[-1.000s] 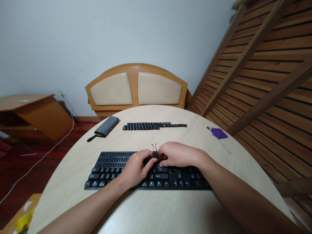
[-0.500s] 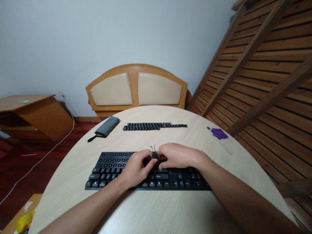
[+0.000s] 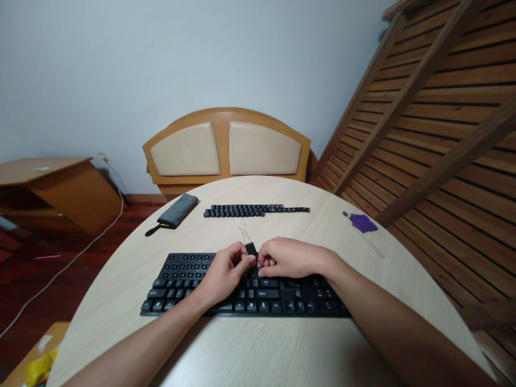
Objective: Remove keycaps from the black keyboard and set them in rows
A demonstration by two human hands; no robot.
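A wire keycap puller (image 3: 250,248) with a black handle and two thin wires sits between my hands, wires pointing up and to the left. My left hand (image 3: 226,273) pinches it near the lower part of the handle. Curled fingers of my right hand (image 3: 284,257) close on its lower end, which is partly hidden. Beneath both hands lies a black keyboard (image 3: 264,293). Its upper left rows show bare key sockets, while the lower rows carry keycaps. Removed keycaps (image 3: 236,210) stand in rows beyond the keyboard.
On the round table (image 3: 258,344), a grey pouch (image 3: 177,211) lies at the back left. A purple cloth (image 3: 363,222) and a thin white-handled brush (image 3: 368,241) are at the right. A wooden headboard (image 3: 224,142) stands behind; a slatted wooden frame (image 3: 443,113) leans at the right.
The keycap puller has risen slightly and tilted left, so more of its wires shows. Both hands stay close together over the keyboard, with small finger shifts.
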